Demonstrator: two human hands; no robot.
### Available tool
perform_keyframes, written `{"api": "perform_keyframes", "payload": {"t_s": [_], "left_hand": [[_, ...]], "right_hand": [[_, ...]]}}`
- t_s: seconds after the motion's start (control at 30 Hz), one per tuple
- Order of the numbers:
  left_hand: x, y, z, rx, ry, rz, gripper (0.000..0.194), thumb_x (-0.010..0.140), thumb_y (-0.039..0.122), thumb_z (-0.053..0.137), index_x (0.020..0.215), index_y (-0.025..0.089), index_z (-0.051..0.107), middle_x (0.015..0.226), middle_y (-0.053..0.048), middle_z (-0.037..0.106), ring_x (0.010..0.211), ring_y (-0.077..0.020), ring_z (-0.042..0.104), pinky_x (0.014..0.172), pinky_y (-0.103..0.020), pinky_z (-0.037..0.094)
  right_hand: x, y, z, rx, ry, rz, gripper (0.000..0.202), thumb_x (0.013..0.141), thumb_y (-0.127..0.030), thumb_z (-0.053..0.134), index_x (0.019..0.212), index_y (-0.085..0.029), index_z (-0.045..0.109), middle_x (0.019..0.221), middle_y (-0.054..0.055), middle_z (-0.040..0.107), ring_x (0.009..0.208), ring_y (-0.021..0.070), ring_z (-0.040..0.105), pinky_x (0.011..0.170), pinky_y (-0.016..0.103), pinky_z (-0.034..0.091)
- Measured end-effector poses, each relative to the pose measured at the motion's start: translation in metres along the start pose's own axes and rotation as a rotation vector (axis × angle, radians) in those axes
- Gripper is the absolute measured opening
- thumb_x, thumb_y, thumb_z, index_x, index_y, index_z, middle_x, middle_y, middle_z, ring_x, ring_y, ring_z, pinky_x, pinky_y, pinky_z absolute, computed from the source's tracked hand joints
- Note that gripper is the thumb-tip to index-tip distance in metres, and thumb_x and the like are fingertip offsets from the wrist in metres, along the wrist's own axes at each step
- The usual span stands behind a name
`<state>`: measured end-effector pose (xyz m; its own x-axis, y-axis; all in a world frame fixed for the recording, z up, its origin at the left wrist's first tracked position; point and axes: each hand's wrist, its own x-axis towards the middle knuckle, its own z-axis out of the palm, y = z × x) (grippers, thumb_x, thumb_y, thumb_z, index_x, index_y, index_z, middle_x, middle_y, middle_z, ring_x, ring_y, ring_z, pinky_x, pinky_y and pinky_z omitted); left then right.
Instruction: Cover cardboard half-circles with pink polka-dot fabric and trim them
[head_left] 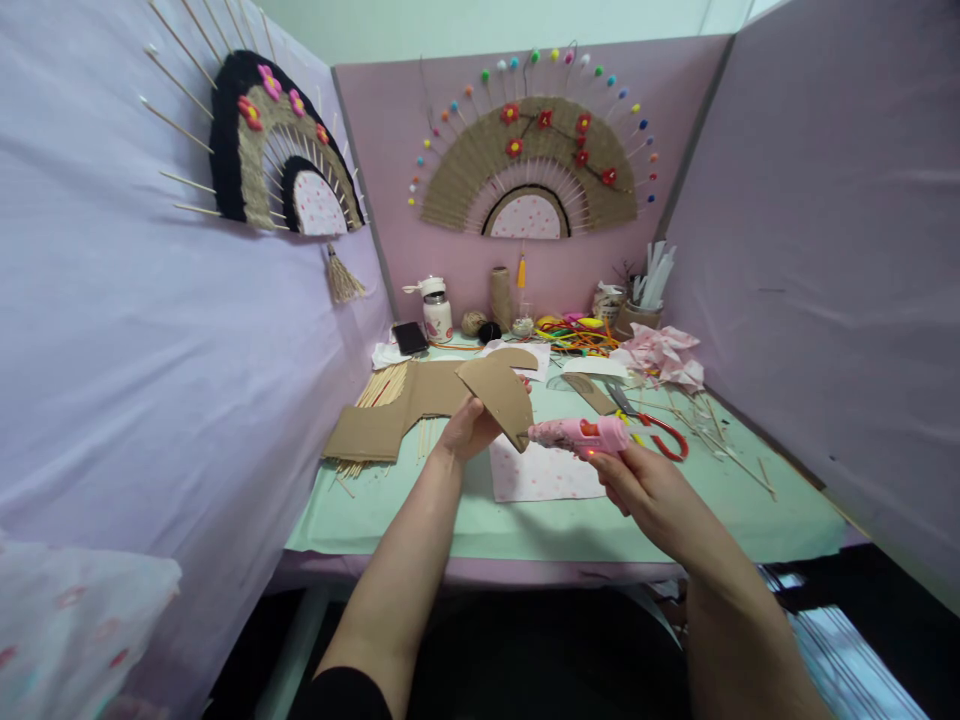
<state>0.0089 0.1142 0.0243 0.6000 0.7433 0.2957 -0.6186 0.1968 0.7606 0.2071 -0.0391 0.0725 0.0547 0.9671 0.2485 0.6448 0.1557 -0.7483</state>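
My left hand (471, 432) is closed on a half-round cardboard piece (499, 392), held tilted above the table. In my right hand (645, 488) is a pink glue gun (581, 436), its small orange light lit. The gun's nozzle meets or nearly meets the lower right corner of the cardboard; I cannot tell whether they touch. Under both hands lies a white sheet with a pink print (536, 480), flat on the green table cover. Behind the held piece is a curved cardboard strip (517, 358).
Scissors with red handles (667, 437) and thin sticks (731, 450) lie on the right. Cut cardboard (367, 432) rests over sticks at left. At the back are a white bottle (436, 312), a phone (410, 338), twine (500, 300) and coloured cords (581, 338). A decorated fan (457, 180) hangs behind.
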Motion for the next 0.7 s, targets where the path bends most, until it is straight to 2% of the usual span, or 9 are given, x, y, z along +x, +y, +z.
{"api": "perform_keyframes", "payload": {"t_s": [0.27,0.5,0.6,0.7], "left_hand": [[0.000,-0.002,-0.003,0.022,-0.009,0.009,0.081,0.060,0.058,0.082,0.127,0.020,0.058,0.134,-0.014,0.059,0.132,-0.0364,0.047,0.103,-0.047,0.043],[0.000,-0.002,-0.002,-0.007,-0.019,0.022,0.079,0.062,0.057,0.082,0.127,0.019,0.057,0.133,-0.014,0.060,0.131,-0.0376,0.047,0.103,-0.048,0.043],[-0.001,0.000,0.000,0.006,0.014,0.010,0.086,0.059,0.058,0.083,0.130,0.020,0.054,0.134,-0.014,0.059,0.134,-0.0375,0.044,0.106,-0.048,0.040],[0.000,-0.001,0.000,0.022,0.022,-0.001,0.087,0.058,0.060,0.083,0.129,0.020,0.055,0.135,-0.013,0.059,0.134,-0.0373,0.044,0.106,-0.048,0.041]], "right_hand": [[0.001,0.003,0.001,-0.038,0.002,-0.026,0.043,0.090,-0.059,0.043,0.069,-0.022,0.051,0.055,0.000,0.053,0.052,0.0169,0.048,0.048,0.028,0.036],[-0.001,0.011,-0.002,-0.018,0.247,-0.022,0.050,0.091,-0.063,0.037,0.066,-0.021,0.050,0.054,0.001,0.051,0.050,0.0157,0.046,0.048,0.028,0.035],[0.000,0.025,-0.015,-0.116,0.345,0.001,0.052,0.092,-0.063,0.035,0.064,-0.022,0.050,0.054,0.002,0.051,0.049,0.0162,0.047,0.049,0.029,0.035],[0.005,0.061,-0.034,-0.294,0.441,0.016,0.046,0.095,-0.057,0.034,0.081,-0.020,0.059,0.066,0.005,0.059,0.061,0.0205,0.054,0.057,0.030,0.040]]}}
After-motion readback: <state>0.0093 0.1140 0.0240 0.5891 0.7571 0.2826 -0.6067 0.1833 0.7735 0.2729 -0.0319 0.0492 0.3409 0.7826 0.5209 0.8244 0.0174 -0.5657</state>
